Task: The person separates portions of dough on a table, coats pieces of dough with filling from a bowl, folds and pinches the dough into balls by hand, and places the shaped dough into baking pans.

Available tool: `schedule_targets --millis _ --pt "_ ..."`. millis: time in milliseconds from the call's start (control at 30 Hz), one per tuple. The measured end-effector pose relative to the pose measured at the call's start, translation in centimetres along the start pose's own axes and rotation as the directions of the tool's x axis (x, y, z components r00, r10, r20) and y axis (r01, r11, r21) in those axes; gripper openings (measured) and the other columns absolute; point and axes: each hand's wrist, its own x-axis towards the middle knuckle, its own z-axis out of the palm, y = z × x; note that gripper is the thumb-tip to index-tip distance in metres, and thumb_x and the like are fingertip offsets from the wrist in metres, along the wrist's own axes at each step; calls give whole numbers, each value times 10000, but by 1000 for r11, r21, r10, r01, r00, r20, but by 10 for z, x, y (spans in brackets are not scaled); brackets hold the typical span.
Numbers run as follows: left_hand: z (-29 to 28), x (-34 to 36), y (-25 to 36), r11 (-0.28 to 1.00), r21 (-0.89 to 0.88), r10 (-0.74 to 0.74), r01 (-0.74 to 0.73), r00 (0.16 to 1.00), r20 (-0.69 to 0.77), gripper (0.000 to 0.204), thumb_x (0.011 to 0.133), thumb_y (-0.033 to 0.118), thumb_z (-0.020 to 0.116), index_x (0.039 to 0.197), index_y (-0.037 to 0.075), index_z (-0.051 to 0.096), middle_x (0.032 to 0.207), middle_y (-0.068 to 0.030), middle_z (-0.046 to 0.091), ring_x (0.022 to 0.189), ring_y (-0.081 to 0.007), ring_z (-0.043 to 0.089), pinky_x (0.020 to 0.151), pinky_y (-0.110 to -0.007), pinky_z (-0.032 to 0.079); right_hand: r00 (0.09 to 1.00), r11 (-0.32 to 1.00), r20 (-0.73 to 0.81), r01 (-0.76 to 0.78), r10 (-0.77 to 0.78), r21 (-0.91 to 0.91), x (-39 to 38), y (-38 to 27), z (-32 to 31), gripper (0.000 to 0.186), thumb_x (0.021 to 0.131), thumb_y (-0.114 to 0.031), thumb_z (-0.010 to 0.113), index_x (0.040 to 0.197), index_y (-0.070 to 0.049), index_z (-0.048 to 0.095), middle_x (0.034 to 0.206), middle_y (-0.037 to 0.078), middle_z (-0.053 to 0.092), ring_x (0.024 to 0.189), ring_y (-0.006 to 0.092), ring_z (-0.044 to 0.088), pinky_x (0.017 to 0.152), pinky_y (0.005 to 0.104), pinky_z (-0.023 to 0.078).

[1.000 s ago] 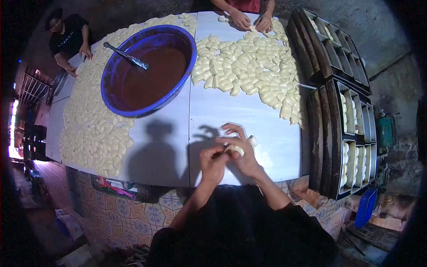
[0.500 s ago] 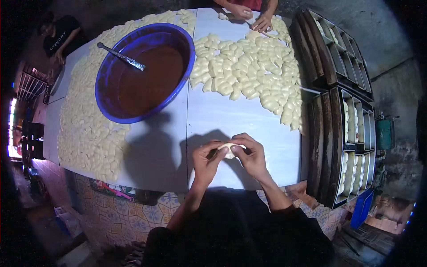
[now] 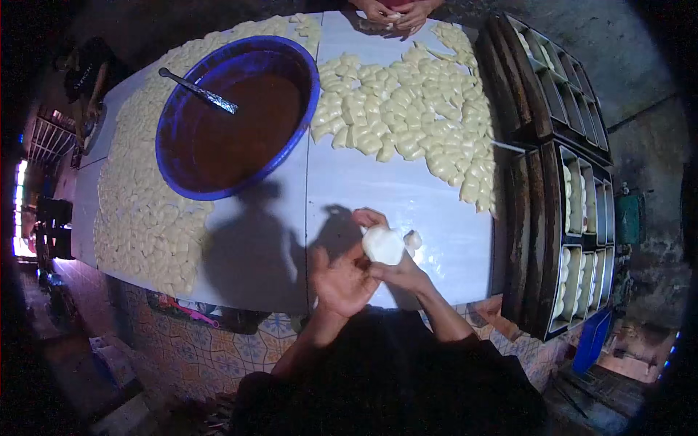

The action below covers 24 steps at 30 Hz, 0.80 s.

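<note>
My right hand [image 3: 400, 272] grips a flattened round piece of white dough [image 3: 382, 245] above the near part of the white tabletop [image 3: 451, 269]. My left hand [image 3: 340, 285] is palm up just below and left of it, fingers apart and nothing resting in the palm. A small lump of white dough [image 3: 412, 240] lies just right of the held piece. Beyond my hands are many pale, glossy dough pieces [image 3: 407, 123], spread close together over the table.
A blue basin [image 3: 177, 171] of brown liquid holds a metal-handled utensil [image 3: 193, 87]. More dough [image 3: 145, 240] covers the left side. Stacked dark trays of compartments [image 3: 534, 240] stand at the right. A co-worker's hands [image 3: 400, 16] are at the far edge; another person [image 3: 86, 73] stands far left.
My hands pinched the dough together half a second ago; now my left hand has turned palm up and opened, and the flattened dough is in my right. The co-worker's hands moved back toward the far edge.
</note>
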Motion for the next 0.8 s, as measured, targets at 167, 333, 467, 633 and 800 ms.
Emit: schedule_targets --millis 167,333,467,633,800 --pt "63 64 108 549 746 450 -379 885 118 1047 761 813 429 1338 -60 419 1269 -222 533 1124 -326 543 947 -496 434 991 994 120 -70 60 80 3 19 -5 1259 683 -669 711 1516 -115 -53 1512 117 181 1275 236 339 951 396 391" --pt "79 127 252 -556 660 642 505 765 -45 695 982 554 322 1240 -62 513 950 -91 614 848 -201 596 814 -367 493 993 981 -54 -91 102 172 6 25 -9 1167 705 -641 717 1529 -196 22 1479 83 259 1222 201 403 887 363 443" --pt "81 120 250 -380 632 402 675 736 -545 775 960 607 248 1221 -69 525 952 -152 654 799 -316 630 756 -393 493 994 964 -46 -88 103 250 5 32 -14 1085 760 -466 747 1525 -127 56 1470 90 263 1184 210 391 933 341 404" --pt "54 85 179 -865 379 462 329 816 348 636 975 580 299 1116 34 593 946 -182 643 843 -321 630 805 -432 472 989 989 -147 17 5 148 12 35 -7 739 922 -231 620 1508 -133 180 1395 111 412 1114 162 511 847 277 484" --pt "54 33 68 640 766 276 51 916 -292 837 957 637 251 1347 -89 402 1186 -199 575 1122 -262 547 1007 -393 385 937 506 40 -222 346 833 11 30 7 478 956 -156 562 1374 18 408 1179 130 561 974 158 587 787 255 523"
